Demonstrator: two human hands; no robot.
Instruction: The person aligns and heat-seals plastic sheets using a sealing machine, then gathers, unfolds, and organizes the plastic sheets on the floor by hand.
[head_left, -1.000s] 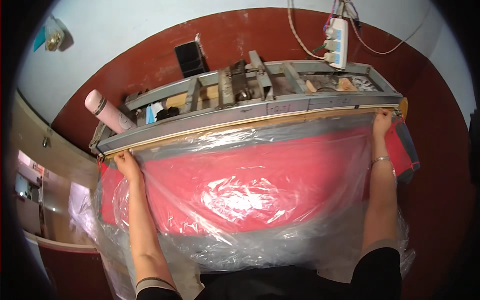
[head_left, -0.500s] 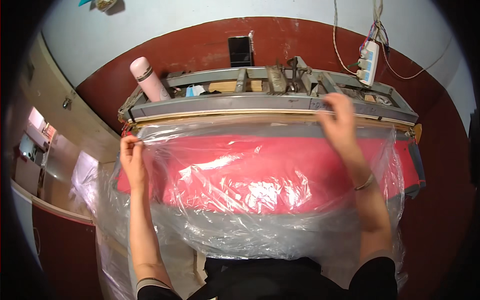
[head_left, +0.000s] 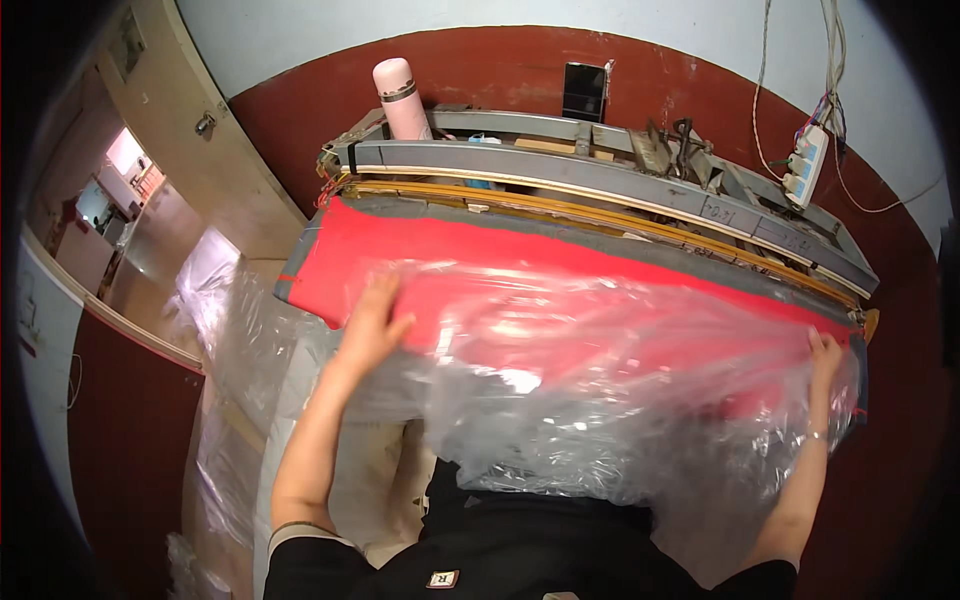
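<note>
A red cloth-covered board (head_left: 350, 240) slopes down before me, bordered with grey. Clear plastic sheeting (head_left: 530, 430) lies wrinkled over its middle and right part and hangs toward my body. My left hand (head_left: 370, 330), a little blurred, is on the left edge of the sheeting above the red surface, thumb spread from the fingers. At the right end of the board my right hand (head_left: 824, 358) is closed on the sheeting, pinching it. The left end of the red surface is bare.
Behind the board runs a long grey metal frame (head_left: 500, 165) with yellow strips (head_left: 560, 212). A pink flask (head_left: 402, 105) stands at its left, metal parts lie inside, and a phone (head_left: 584, 92) leans behind. A power strip (head_left: 804, 168) hangs right; a door (head_left: 190, 130) stands left.
The view has shifted left. My left hand has come off the upper left corner, inward and nearer me. My right hand has moved to the right end and gripped the sheeting, which now bares the red left end.
</note>
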